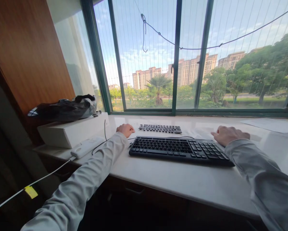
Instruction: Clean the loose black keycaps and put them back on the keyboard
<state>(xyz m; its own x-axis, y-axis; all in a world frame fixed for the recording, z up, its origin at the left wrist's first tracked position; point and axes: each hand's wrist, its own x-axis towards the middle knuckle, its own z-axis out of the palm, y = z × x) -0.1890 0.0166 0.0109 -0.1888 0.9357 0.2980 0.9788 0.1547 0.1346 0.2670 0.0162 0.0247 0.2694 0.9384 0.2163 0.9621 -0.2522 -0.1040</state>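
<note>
A black keyboard lies on the white sill-like desktop. Its main block shows dark key sockets without caps, while the front row and number pad carry keys. Behind it, loose black keycaps are laid out in rows. My left hand is closed, fingers curled, just left of the loose keycaps and beyond the keyboard's left corner. Beyond the keyboard's right end, my right hand rests near the desktop with its fingers bent inward. Whatever either hand may hold is hidden.
A white power strip with a white cable lies at the left. A white box bears a dark plastic-wrapped bundle. Paper lies at the right. A green-framed window stands behind the desktop.
</note>
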